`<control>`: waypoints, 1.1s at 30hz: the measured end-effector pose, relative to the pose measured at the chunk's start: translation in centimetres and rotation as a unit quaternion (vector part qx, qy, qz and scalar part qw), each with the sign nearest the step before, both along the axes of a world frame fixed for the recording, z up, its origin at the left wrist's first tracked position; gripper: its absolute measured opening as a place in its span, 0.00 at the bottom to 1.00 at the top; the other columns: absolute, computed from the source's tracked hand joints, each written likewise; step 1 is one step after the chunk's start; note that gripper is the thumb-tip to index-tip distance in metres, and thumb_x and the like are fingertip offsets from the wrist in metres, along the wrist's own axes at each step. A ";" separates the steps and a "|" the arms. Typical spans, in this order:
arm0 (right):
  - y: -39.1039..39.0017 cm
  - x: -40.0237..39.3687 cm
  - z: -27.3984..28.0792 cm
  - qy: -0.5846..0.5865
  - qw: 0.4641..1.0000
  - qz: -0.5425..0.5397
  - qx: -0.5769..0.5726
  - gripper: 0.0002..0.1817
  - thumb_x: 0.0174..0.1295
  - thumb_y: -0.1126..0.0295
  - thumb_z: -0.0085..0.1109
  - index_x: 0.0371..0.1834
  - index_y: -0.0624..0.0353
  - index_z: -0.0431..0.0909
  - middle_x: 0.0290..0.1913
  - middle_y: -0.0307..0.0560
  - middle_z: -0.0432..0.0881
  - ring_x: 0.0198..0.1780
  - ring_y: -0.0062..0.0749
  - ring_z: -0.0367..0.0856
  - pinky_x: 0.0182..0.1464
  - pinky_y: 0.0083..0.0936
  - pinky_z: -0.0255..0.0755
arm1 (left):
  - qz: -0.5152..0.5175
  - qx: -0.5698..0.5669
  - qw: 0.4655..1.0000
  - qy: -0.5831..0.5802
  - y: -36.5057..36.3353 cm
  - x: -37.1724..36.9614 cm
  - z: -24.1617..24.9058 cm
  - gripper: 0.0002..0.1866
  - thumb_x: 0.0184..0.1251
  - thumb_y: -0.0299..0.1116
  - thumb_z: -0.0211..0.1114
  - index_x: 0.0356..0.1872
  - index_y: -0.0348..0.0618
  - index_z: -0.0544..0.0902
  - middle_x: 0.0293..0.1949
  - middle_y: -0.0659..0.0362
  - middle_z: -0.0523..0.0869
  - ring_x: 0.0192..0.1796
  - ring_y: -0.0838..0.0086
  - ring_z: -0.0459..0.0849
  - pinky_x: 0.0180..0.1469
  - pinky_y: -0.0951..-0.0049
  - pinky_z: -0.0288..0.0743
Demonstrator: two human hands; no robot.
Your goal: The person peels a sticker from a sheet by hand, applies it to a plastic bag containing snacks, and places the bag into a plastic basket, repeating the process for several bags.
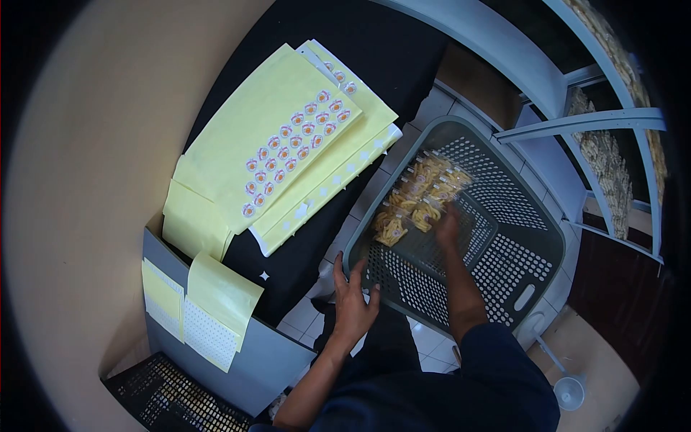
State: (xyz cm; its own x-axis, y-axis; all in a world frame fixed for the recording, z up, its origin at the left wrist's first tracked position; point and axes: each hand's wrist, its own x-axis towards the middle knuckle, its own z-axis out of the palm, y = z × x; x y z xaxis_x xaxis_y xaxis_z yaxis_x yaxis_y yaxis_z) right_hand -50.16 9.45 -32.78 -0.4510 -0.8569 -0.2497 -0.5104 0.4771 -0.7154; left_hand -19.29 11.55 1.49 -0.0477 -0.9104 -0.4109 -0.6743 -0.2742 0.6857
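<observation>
A large grey-green plastic basket (pixel 529 191) with perforated walls sits in front of me. Clear packets of yellow, stick-like snack pieces (pixel 425 189) lie in rows against its far left part, with small round stickers on some. My right hand (pixel 448 229) reaches inside, at the near right edge of the packets. Its fingers are blurred and partly hidden, so a grip cannot be made out. At the basket's near left corner, my left hand (pixel 354 302) has its fingers spread and its fingertips by the rim; nothing shows in it.
Yellow sticker sheets (pixel 245 129) with round labels lie on a black-covered table (pixel 241 61) at left. More sheets hang over a grey panel (pixel 273 360). A black crate (pixel 169 396) stands lower left. A metal-framed glass cabinet (pixel 583 122) and a white ladle-like item (pixel 568 392) are at right.
</observation>
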 end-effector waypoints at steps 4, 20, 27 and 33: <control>-1.2 2.4 1.8 -0.030 0.992 -0.123 -0.011 0.57 0.40 0.76 0.86 0.75 0.65 0.58 0.69 0.56 0.70 0.49 0.41 0.84 0.57 0.33 0.80 | 0.002 -0.004 1.000 -0.004 0.0 -0.1 0.3 0.34 0.64 0.25 0.70 0.71 0.43 0.69 0.79 0.34 0.46 0.78 0.34 0.59 0.75 0.49 0.66; -5.1 6.8 21.0 -0.012 0.965 -0.049 -0.258 0.13 0.83 0.65 0.45 0.43 0.61 0.76 0.27 0.36 0.69 0.28 0.17 0.66 0.32 0.22 0.63 | 0.160 -0.165 0.970 0.076 4.4 9.1 10.4 0.09 0.61 0.27 0.76 0.31 0.37 0.82 0.36 0.52 0.84 0.41 0.58 0.83 0.45 0.62 0.76; -6.2 14.4 27.2 -0.098 0.971 0.028 -0.214 0.16 0.67 0.77 0.58 0.57 0.59 0.71 0.39 0.42 0.77 0.34 0.25 0.77 0.41 0.25 0.73 | 0.241 -0.115 0.961 0.069 12.2 15.2 12.0 0.16 0.72 0.34 0.70 0.25 0.32 0.83 0.22 0.53 0.82 0.26 0.66 0.80 0.34 0.69 0.73; -8.2 16.0 27.2 0.030 0.978 0.089 -0.185 0.40 0.51 0.80 0.68 0.71 0.60 0.65 0.59 0.55 0.80 0.53 0.45 0.82 0.60 0.35 0.72 | 0.259 -0.132 0.952 0.090 18.0 17.3 12.1 0.16 0.76 0.36 0.65 0.31 0.33 0.86 0.26 0.53 0.85 0.30 0.66 0.83 0.37 0.69 0.75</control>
State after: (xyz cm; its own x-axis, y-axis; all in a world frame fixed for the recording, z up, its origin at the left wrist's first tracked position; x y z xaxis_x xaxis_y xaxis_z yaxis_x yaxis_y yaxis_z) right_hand -34.21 1.27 -5.57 -0.2905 -0.9501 0.1137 -0.6078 0.0914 -0.7888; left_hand -2.03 29.53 13.60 0.3884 -0.9014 -0.1914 -0.3600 -0.3397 0.8689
